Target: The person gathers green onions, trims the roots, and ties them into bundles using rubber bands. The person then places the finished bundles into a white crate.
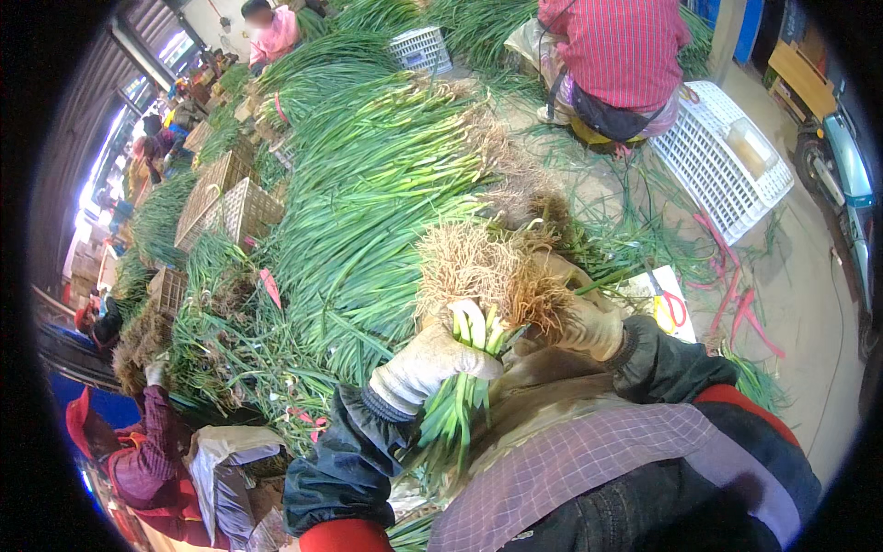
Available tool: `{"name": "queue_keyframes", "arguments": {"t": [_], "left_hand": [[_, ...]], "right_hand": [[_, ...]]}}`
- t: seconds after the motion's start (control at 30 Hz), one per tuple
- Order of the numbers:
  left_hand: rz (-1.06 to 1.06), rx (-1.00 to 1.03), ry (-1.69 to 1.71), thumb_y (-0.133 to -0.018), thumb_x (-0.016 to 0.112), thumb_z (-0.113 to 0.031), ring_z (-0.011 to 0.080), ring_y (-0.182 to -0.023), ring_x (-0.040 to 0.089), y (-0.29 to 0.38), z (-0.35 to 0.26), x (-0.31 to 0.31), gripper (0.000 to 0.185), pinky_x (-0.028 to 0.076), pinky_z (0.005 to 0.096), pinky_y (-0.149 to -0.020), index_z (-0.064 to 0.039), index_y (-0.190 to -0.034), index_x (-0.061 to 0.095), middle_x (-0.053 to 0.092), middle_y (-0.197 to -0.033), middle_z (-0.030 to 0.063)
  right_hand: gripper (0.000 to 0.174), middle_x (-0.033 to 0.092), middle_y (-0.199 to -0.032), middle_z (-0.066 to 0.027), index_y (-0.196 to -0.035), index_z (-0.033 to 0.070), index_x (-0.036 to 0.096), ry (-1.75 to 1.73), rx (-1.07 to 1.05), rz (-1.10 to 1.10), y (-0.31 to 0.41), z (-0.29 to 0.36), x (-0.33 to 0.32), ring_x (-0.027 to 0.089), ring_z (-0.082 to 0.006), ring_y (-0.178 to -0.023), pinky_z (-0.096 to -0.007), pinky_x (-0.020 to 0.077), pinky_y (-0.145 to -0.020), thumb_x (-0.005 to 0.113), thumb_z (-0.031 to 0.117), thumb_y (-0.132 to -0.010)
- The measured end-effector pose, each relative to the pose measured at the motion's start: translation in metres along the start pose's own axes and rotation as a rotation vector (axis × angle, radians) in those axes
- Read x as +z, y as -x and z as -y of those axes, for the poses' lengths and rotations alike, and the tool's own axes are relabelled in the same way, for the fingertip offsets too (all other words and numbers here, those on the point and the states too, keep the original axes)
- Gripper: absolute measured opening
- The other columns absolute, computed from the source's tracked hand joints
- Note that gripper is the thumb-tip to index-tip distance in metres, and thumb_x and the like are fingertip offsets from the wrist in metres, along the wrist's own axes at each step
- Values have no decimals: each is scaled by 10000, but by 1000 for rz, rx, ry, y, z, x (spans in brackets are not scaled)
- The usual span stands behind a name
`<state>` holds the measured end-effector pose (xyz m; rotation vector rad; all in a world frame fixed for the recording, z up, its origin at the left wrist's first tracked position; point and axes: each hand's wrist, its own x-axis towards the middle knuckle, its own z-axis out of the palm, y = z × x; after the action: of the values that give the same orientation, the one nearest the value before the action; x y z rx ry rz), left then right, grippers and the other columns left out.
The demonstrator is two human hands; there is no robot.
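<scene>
My left hand (436, 362), in a whitish work glove, is closed round a bunch of green onions with white stems (472, 324). Their pale, tangled roots (462, 265) point up and away from me, and the green leaves hang below my fist. My right hand (586, 317), also gloved, is at the right of the bunch, beside the browner roots (534, 293). These roots hide most of its fingers, so its grip cannot be made out. A dark, narrow thing shows between the hands, too small to name. Beyond them lies a large heap of green onions (372, 193).
Scissors with red and yellow handles (672, 312) lie on a white board at my right. Farther off are an upturned white plastic crate (724, 162) and pink strips (741, 317) on the floor. A co-worker sits ahead, another at the lower left. Crates stand at the left.
</scene>
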<state>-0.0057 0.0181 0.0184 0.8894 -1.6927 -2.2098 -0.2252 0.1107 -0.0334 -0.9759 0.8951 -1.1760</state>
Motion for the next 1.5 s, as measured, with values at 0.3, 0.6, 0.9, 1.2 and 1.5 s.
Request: {"name": "queue_keyframes", "arguments": {"t": [0.3, 0.6, 0.9, 1.2, 1.5], "left_hand": [[-53, -62, -73, -604, 822, 42, 137, -801, 632, -9, 13, -3, 413, 539, 296, -708, -48, -963, 638, 681, -915, 32], [273, 43, -705, -668, 784, -269, 310, -1211, 587, -38, 82, 13, 772, 484, 383, -1010, -37, -1368, 556, 643, -1256, 167], [115, 102, -491, -700, 752, -69, 211, -829, 656, 2, 33, 32, 236, 541, 348, -810, -48, -924, 684, 673, -836, 26], [-217, -40, -26, -612, 813, 69, 113, -776, 636, -23, 15, -19, 357, 537, 284, -690, -40, -914, 659, 686, -873, 11], [-89, -209, 567, -772, 756, 21, 148, -768, 652, -46, 53, -31, 366, 531, 284, -674, -23, -1122, 656, 705, -898, 35]], "right_hand": [[1273, 682, -1107, -162, -1597, 26, 103, 454, -221, 11, -12, 27, 5, 652, -217, -1034, -353, 505, -936, 918, 400, -692], [1075, 419, -1500, -271, -1533, 67, 364, 1606, -387, 515, -38, 69, 31, 387, -418, -1407, -648, 204, -1169, 762, 616, -699], [377, 687, -857, -143, -983, 61, 688, 1362, -349, 484, -76, 5, -31, 683, -327, -829, -432, 519, -703, 715, 395, -809], [498, 714, -994, -90, -1077, 67, 732, 1181, -728, 457, 33, 33, 23, 699, -290, -934, -388, 527, -912, 675, 513, -863], [627, 474, -1487, -241, -1376, -35, 554, 1096, -1321, 205, 3, 49, 72, 532, -414, -1324, -489, 519, -1010, 690, 351, -901]]}}
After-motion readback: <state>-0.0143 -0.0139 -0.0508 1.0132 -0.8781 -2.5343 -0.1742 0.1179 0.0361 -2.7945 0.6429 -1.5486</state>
